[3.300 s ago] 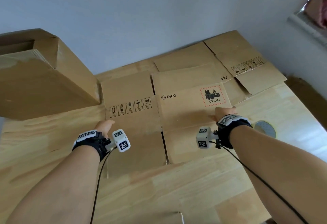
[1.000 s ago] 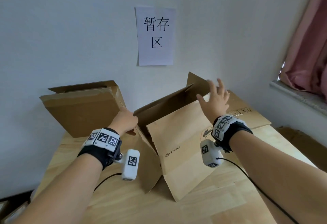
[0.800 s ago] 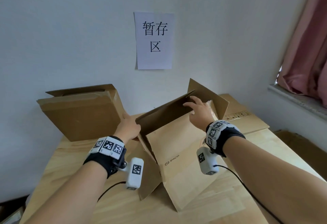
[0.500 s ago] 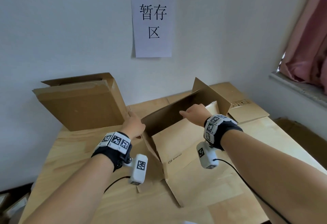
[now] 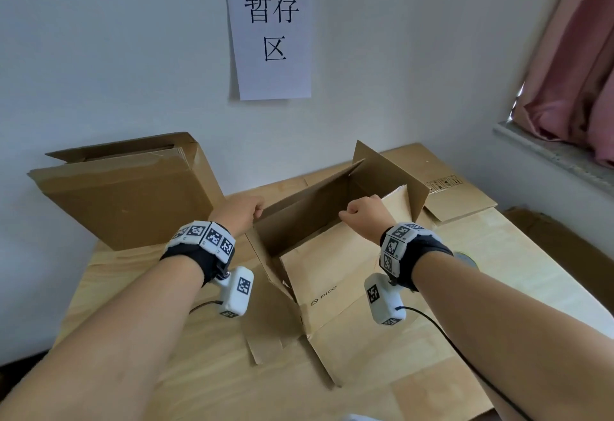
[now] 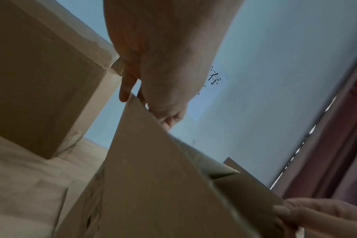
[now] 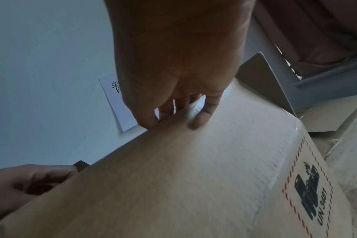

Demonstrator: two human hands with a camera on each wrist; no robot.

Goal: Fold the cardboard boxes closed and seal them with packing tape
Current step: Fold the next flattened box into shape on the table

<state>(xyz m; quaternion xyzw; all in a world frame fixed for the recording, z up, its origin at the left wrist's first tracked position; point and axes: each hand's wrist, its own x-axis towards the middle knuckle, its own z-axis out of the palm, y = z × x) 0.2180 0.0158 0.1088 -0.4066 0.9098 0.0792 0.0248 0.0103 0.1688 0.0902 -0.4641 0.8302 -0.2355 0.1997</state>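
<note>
Both forearms reached forward. Left hand (image 5: 244,213) pinched the box (image 5: 335,274) at its left corner; right hand (image 5: 363,214) curled over its near top edge.

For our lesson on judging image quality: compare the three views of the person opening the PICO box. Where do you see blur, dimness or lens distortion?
Head view: evenly lit and sharp, though the wall notice leans from wide-angle distortion. Left wrist view: dim; the left hand and box are shadowed and soft. Right wrist view: the right hand is dark, and the box's near face is blurred.
</note>
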